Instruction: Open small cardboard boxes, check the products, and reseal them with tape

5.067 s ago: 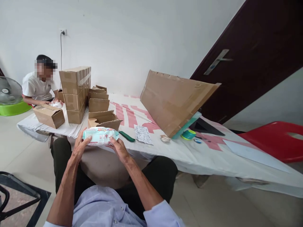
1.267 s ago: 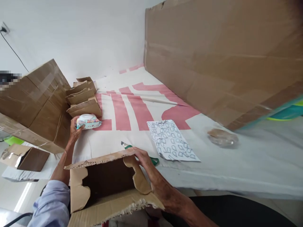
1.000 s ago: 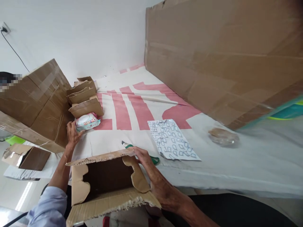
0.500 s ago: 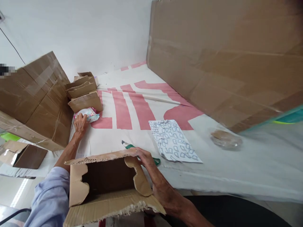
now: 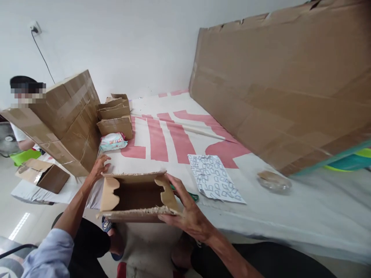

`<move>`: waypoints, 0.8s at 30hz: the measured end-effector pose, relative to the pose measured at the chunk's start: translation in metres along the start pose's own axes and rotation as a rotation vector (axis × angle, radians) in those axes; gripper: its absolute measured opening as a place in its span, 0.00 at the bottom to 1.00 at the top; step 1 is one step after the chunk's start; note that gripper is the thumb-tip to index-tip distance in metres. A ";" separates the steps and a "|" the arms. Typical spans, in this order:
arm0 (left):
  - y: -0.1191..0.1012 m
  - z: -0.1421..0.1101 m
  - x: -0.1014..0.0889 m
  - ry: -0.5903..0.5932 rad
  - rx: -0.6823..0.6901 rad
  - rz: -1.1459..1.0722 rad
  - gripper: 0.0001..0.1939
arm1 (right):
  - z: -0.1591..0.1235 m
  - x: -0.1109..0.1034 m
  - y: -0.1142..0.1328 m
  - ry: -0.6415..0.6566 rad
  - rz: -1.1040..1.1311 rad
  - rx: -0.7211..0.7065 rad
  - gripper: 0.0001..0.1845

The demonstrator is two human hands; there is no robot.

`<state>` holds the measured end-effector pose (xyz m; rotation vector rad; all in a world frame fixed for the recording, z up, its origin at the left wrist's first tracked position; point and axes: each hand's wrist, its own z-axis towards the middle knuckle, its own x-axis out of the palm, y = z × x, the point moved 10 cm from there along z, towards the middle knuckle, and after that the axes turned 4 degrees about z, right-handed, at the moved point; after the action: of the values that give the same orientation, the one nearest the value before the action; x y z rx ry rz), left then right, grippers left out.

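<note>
An open cardboard box [image 5: 136, 216] sits at the table's near edge, its mouth tilted toward me and its dark inside showing nothing. My right hand [image 5: 185, 208] grips the box's right end, thumb below and fingers along the far side. Left of the box, my left hand [image 5: 101, 166] is in the air with its fingers apart, holding nothing. Just beyond it, a pack of wet wipes [image 5: 113, 141] lies on the table against a row of small open cartons [image 5: 116, 127]. A green-handled cutter [image 5: 193, 197] is partly hidden behind my right hand.
Stacked taped boxes [image 5: 69, 123] stand at the left, a smaller carton [image 5: 43, 175] beside them. A marked paper sheet [image 5: 216, 177] and a clear plastic-wrapped roll [image 5: 274, 182] lie to the right. A large cardboard panel [image 5: 278, 88] leans behind. Another person [image 5: 21, 135] sits at far left.
My left hand has set the wipes pack down by the small cartons, let go and drawn back toward the box. My right hand keeps hold of the box, which now tips differently.
</note>
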<state>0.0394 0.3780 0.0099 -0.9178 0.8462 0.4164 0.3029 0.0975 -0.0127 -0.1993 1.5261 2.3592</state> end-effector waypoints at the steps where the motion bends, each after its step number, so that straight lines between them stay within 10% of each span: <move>1: 0.002 -0.015 -0.007 -0.021 -0.019 -0.034 0.06 | 0.004 0.000 -0.002 -0.026 0.002 0.011 0.55; 7: 0.018 -0.108 -0.062 -0.224 -0.203 -0.130 0.10 | 0.062 0.018 -0.016 -0.153 -0.023 -0.026 0.57; 11: 0.012 -0.140 -0.057 -0.244 -0.278 -0.146 0.12 | 0.123 0.047 -0.034 -0.155 0.010 -0.003 0.61; 18: -0.005 -0.078 0.015 -0.096 -0.301 -0.141 0.16 | 0.206 0.095 -0.049 -0.055 0.023 0.036 0.67; 24: 0.016 -0.022 0.045 -0.116 -0.427 -0.088 0.21 | 0.202 0.090 -0.060 -0.018 -0.123 0.050 0.63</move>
<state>0.0465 0.3675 -0.0409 -1.3063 0.6170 0.5800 0.2504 0.3208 -0.0056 -0.2521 1.5182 2.2201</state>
